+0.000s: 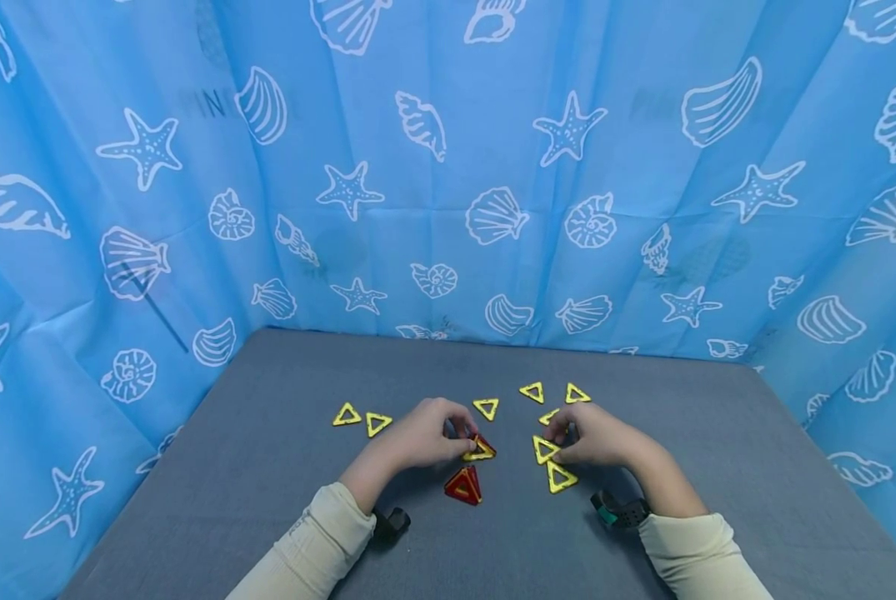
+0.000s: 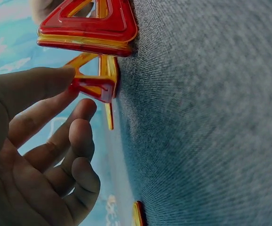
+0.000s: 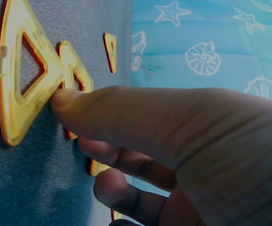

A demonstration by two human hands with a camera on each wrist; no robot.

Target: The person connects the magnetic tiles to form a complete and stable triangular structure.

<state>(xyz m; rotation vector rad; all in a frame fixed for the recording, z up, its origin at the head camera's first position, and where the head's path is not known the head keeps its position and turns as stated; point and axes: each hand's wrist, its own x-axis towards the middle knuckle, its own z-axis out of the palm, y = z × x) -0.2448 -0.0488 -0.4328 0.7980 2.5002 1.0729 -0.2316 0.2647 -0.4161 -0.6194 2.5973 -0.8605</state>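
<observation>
My left hand [image 1: 428, 433] pinches a small red-and-yellow triangular tile piece [image 1: 481, 448] between thumb and fingers. In the left wrist view, tilted red and yellow faces of this piece [image 2: 97, 87] show at the thumb tip, while the other fingers curve loosely. Nearer me stands a red pyramid of triangular tiles [image 1: 463, 487]. On the right, my right hand [image 1: 601, 437] has thumb and index finger at the edges of a flat yellow triangular tile [image 1: 545, 440]. Another yellow tile [image 1: 561, 477] lies just nearer, its corner meeting that tile.
Behind the hands lie several loose yellow triangles, including a middle one [image 1: 486, 408] and a far right one [image 1: 577, 392]. Two more yellow triangles [image 1: 347, 405] are left of my left hand. A grey cloth-covered table [image 1: 282, 517] ends at a blue shell-patterned curtain [image 1: 432, 167].
</observation>
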